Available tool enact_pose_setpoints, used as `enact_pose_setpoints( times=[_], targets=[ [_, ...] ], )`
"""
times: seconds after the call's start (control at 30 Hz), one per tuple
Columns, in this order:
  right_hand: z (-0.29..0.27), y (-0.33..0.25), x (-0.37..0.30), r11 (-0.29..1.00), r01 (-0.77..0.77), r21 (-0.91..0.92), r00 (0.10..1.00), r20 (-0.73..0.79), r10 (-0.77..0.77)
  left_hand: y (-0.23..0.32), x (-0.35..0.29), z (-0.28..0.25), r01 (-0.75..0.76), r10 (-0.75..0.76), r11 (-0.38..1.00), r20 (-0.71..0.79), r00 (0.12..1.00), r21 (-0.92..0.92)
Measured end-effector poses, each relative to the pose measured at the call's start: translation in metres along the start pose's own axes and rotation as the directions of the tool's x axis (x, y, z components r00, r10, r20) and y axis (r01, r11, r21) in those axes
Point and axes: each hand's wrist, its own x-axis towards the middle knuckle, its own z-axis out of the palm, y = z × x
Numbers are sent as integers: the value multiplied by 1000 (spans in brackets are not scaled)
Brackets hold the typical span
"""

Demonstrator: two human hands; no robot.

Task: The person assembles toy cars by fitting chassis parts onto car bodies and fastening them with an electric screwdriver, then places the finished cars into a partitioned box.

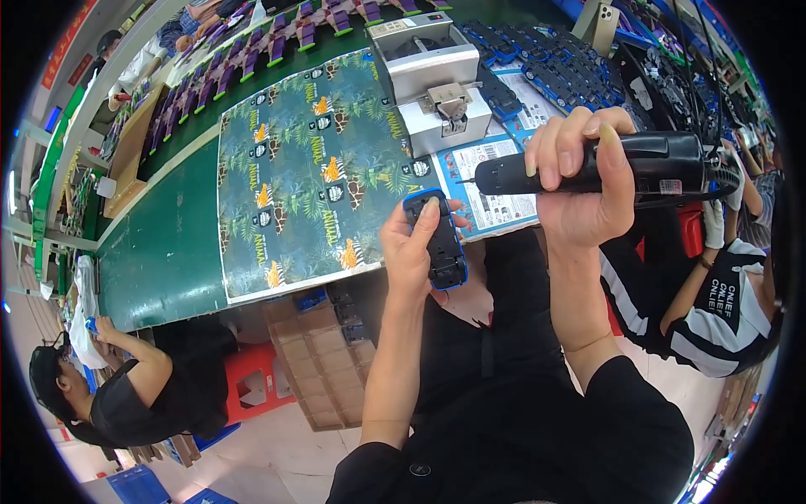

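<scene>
My left hand (413, 244) is closed round a blue-edged toy car (447, 252), its black underside turned up and my thumb lying across it. In my right hand (579, 172) is a black electric screwdriver (655, 164), fingers wrapped round its body. The thin bit points left, above the car and apart from it. Beyond my hands a metal screw feeder (437, 88) stands on the bench.
A patterned animal sheet (311, 168) covers part of the green bench (159, 260). Many car bases (562, 67) lie at the back right. Cables hang at the right. Co-workers sit left and right; a partitioned carton (323, 361) stands below the bench edge.
</scene>
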Motion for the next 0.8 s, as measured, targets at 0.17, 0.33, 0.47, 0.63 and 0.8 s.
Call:
enact_pose_setpoints(
  times=[0.17,0.33,0.47,0.63,0.8],
  targets=[
    [-2,4,4,994,48,-94,997,67,-41,-17,-5,7,-160,165,974,-19,986,161],
    [-5,4,10,991,82,-102,993,95,-73,-26,-6,7,-241,249,925,10,968,292],
    [-8,13,26,973,92,-213,993,89,-75,-24,-3,6,-209,209,932,32,977,297],
    [-5,47,61,902,157,-402,988,59,-145,-15,2,11,-123,135,972,-48,990,201],
    [-4,78,75,849,110,-517,994,56,-94,-9,10,11,-10,20,984,-55,998,177]
  ],
)
